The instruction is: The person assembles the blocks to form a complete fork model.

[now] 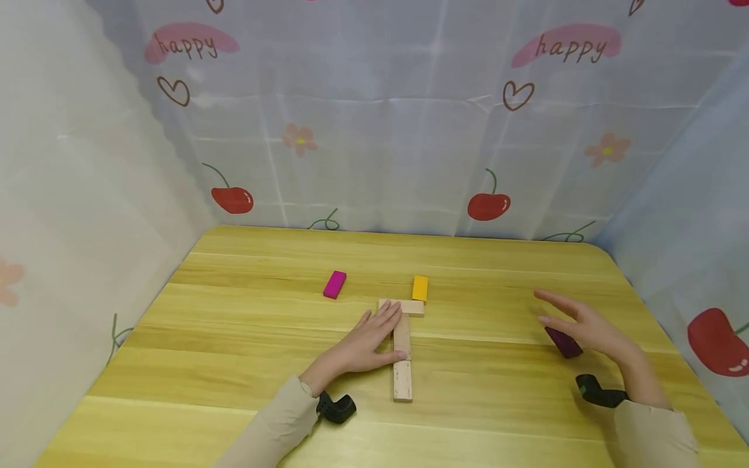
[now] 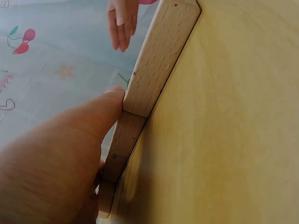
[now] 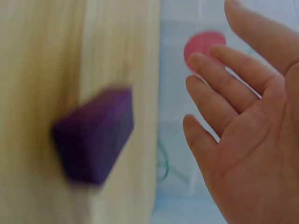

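Note:
Plain wooden blocks form a T shape on the table: one crosswise block (image 1: 414,308) at the far end and two end to end below it, the nearest block (image 1: 402,382) closest to me. My left hand (image 1: 365,346) rests on them, fingers extended over the crossbar and thumb touching near the joint of the stem. In the left wrist view the thumb (image 2: 112,100) lies against the blocks' edge. My right hand (image 1: 591,328) hovers, fingers spread, above a dark purple block (image 1: 564,342); the right wrist view shows the palm holding nothing, apart from the purple block (image 3: 96,135).
A yellow block (image 1: 420,288) touches or nearly touches the crossbar's far side. A magenta block (image 1: 335,285) lies to the left of it. The wooden table (image 1: 234,338) is bordered by printed curtains (image 1: 363,130) at the back and sides.

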A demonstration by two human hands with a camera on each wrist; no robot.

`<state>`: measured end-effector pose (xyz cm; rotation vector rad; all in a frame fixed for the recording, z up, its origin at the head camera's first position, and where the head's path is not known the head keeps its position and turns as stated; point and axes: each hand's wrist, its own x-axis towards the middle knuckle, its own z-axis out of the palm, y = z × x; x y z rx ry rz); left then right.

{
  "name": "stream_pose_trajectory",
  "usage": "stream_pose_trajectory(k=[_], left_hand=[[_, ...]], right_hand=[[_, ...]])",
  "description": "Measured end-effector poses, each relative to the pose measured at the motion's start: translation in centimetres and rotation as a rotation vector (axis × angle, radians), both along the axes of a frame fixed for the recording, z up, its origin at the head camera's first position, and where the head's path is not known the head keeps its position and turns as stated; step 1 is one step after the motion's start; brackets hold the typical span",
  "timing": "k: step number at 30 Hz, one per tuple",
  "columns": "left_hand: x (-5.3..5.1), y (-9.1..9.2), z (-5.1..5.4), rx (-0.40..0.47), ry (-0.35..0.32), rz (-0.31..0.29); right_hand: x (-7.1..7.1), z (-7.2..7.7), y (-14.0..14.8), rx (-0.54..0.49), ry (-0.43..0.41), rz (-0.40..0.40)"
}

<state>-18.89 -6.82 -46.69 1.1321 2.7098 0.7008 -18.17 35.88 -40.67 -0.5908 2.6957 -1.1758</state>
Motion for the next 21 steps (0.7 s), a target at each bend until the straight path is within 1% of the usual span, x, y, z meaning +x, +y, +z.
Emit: stream_pose_trajectory(k=[3,5,10,12,16,18,21], left_hand=[[0.0,0.0,-0.1,0.003,-0.001,-0.002],[0.0,0.0,-0.1,0.005,-0.003,-0.003],[-0.1,0.0,0.0,0.001,-0.003,-0.006],[-0.1,0.0,-0.1,0.002,-0.002,-0.006],[-0.1,0.0,-0.2,0.0,0.002,-0.007],[-0.1,0.1,-0.2,0.001,0.001,-0.01],[-0.1,0.1,-0.1,0.01,-0.004,-0.01]], right_hand=[[0.8,-0.4,1.9,-0.035,-0.035,-0.003],[1.3,-0.7,3.0,-0.045,-0.041,-0.009],[2.0,-2.0,5.1,-0.053,-0.063,0.011],[2.1,-2.7,5.7,-0.069,-0.082,0.052],[2.2,-4.0,6.5,-0.154,-0.146,0.134],[2.2,-4.4,6.6,-0.187,-0.161,0.158],[2.0,-4.5,6.5,-0.185,-0.117,0.176]])
